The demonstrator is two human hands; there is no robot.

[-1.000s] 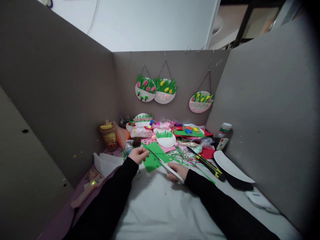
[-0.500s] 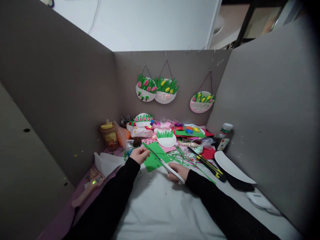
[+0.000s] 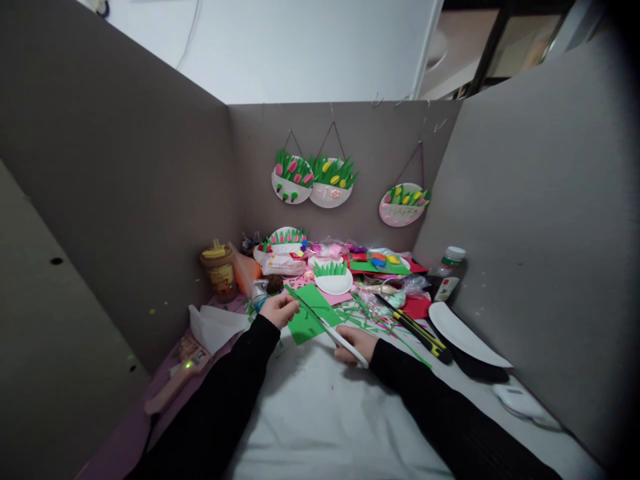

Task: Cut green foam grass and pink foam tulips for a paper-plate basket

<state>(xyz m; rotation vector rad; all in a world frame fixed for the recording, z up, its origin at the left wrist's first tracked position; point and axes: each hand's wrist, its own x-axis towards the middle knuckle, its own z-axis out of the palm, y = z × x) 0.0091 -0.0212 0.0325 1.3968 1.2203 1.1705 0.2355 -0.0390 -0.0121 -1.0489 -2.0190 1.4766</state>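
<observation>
My left hand pinches the left edge of a green foam sheet held just above the white table cover. My right hand grips white-handled scissors, whose blades run up and left across the sheet toward my left fingers. Both sleeves are black. Thin green offcuts lie scattered to the right of the sheet.
Grey cardboard walls enclose the desk on three sides, with three paper-plate flower crafts hung at the back. A yellow-black utility knife, white paper plates, a glue bottle, a jar and a pink glue gun surround the hands.
Almost nothing: both hands keep their hold, and the scissors and green sheet stay in place with only a slight shift.
</observation>
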